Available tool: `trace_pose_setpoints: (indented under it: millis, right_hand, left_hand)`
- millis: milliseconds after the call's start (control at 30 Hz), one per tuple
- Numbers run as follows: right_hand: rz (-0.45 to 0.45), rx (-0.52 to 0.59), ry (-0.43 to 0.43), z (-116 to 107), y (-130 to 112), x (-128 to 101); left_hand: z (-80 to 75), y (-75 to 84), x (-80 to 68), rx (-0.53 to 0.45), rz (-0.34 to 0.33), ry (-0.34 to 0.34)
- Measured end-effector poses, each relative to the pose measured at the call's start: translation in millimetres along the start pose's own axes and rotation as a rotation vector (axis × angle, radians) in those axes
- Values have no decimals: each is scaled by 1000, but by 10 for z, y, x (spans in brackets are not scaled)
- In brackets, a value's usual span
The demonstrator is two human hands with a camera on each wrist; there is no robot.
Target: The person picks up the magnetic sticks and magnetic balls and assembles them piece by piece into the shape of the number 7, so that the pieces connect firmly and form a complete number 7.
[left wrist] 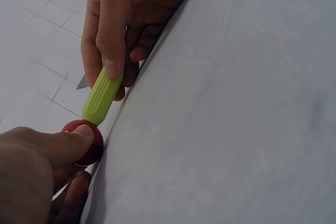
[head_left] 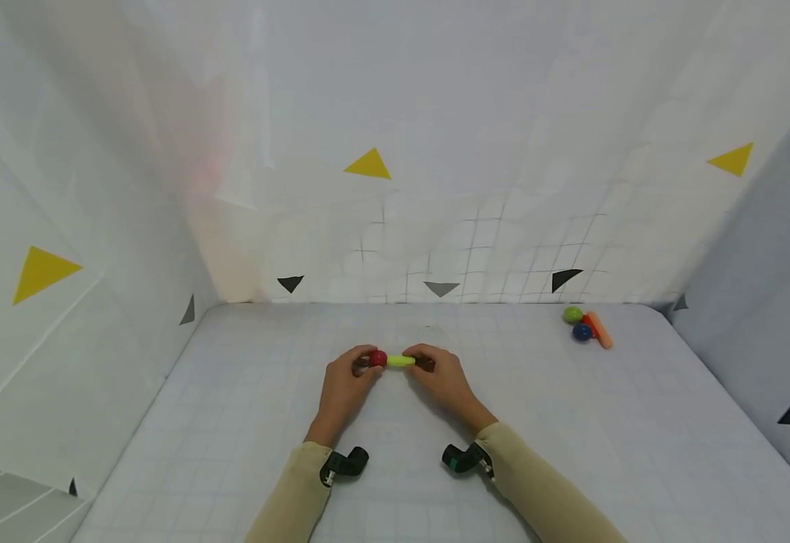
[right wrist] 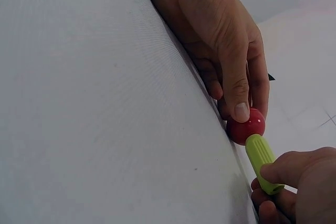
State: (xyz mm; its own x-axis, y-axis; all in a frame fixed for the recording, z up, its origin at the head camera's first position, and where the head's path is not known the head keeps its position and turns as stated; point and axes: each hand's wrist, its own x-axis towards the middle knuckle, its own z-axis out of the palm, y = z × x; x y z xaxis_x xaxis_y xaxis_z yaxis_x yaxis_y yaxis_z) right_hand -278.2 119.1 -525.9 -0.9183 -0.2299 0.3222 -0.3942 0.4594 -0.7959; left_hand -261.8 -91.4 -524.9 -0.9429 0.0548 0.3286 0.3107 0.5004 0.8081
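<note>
The left hand [head_left: 343, 385] pinches a red ball [head_left: 377, 359], thumb on top and fingers curled behind it, so its grip is clamped on the ball. The right hand [head_left: 438, 381] pinches a green rod [head_left: 401, 361] between thumb and fingers, its grip clamped on the far end of the rod. The rod's free end touches the ball, and the pair lies level between the two grips, low over the table [head_left: 232, 422]. In the wrist views the ball [left wrist: 84, 140] sits at the rod's [left wrist: 102, 95] tip. Well beyond the right grip, near the table's far corner, lie a green ball [head_left: 573, 314], a blue ball [head_left: 581, 332] and an orange rod [head_left: 600, 329], touching one another.
</note>
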Motion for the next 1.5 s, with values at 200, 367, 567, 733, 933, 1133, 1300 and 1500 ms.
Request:
trace_pose_setpoints:
  millis: [200, 367, 567, 733, 933, 1133, 1300, 1500]
  right_hand:
    - [32, -2, -3, -11, -22, -2]
    - [42, 2, -1, -12, -62, -5]
    - [51, 22, -7, -16, -79, -2]
    - [25, 57, -2, -42, -73, 24]
    - [4, 58, 3, -120, -119, 37]
    - [16, 33, 20, -262, -106, 14]
    - [52, 15, 73, -427, -51, 7]
    - [87, -29, 101, -604, -16, 6]
  left_hand:
    - [5, -5, 11, 3, -23, -11]
    - [2, -9, 9, 4, -19, -12]
    - [-5, -15, 8, 10, -13, -11]
    - [-8, 3, 17, 12, -20, -18]
    - [-6, 30, 25, 6, -51, -27]
    - [-15, 4, 0, 7, -59, -26]
    - [-16, -5, 0, 1, -45, -24]
    - [-12, 16, -3, -12, -60, -32]
